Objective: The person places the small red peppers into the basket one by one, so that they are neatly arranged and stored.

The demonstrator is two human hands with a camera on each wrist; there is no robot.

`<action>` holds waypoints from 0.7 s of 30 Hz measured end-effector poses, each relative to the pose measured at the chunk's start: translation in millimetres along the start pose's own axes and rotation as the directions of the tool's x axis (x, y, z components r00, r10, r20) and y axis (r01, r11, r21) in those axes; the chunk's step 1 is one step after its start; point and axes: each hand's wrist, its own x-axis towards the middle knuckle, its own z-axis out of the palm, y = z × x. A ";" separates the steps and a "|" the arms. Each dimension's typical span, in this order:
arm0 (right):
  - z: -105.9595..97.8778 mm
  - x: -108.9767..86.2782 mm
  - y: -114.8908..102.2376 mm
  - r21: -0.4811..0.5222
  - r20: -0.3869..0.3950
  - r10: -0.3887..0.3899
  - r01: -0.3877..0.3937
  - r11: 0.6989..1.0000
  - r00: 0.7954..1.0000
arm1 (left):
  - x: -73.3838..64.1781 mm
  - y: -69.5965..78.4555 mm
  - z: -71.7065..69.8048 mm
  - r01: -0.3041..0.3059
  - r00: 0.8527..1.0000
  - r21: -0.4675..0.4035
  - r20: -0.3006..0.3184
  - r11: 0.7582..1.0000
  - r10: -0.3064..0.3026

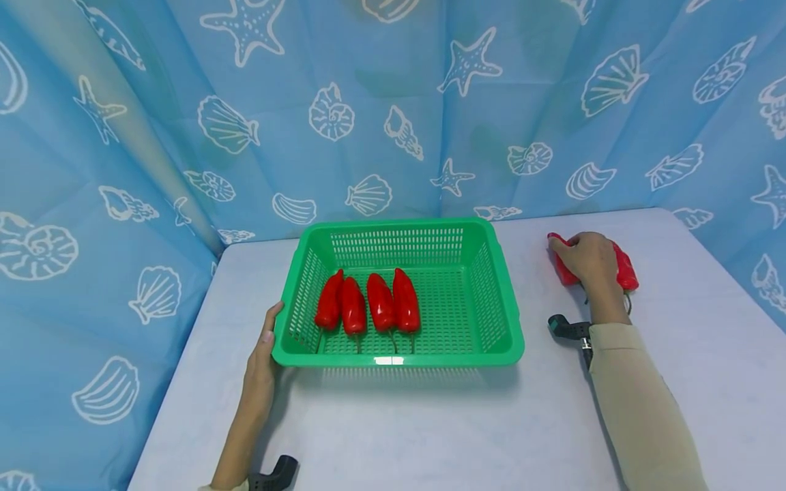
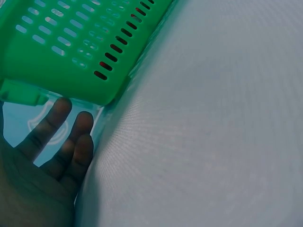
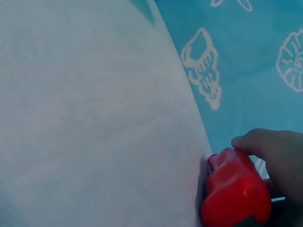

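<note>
A green plastic basket (image 1: 393, 361) stands on the white table with several red peppers (image 1: 353, 307) lying side by side in its left half. My left hand (image 1: 263, 361) is at the basket's left end, its fingertips touching the wall; in the left wrist view, its fingers (image 2: 57, 113) reach nearly straight to the basket's underside edge. At the table's far right, my right hand (image 1: 592, 259) grips a red pepper (image 3: 236, 194) that lies on the cloth, thumb near its tip. Another red pepper (image 1: 626, 269) shows to the right of that hand, partly covered by it.
A blue curtain (image 1: 393, 102) with white shell and starfish prints hangs behind the table and along its sides. White cloth (image 1: 405, 429) covers the tabletop. A black wrist camera mount (image 1: 568, 327) sticks out by the right wrist, another (image 1: 276, 474) by the left.
</note>
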 end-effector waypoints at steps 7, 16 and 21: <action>2.5 -3.2 -2.0 -0.019 0.006 0.051 -0.051 0.999 0.999 | 0.1 -0.3 -0.7 -0.004 1.000 -0.008 0.002 1.000 0.005; 6.8 -1.9 -1.0 0.005 0.020 0.092 -0.092 0.996 0.996 | 0.1 0.0 -1.1 -0.004 1.000 -0.008 -0.002 1.000 0.004; 4.4 -6.3 -2.9 0.051 0.012 0.063 -0.063 0.997 0.998 | 0.8 -1.7 -1.0 -0.004 1.000 -0.003 -0.004 1.000 0.004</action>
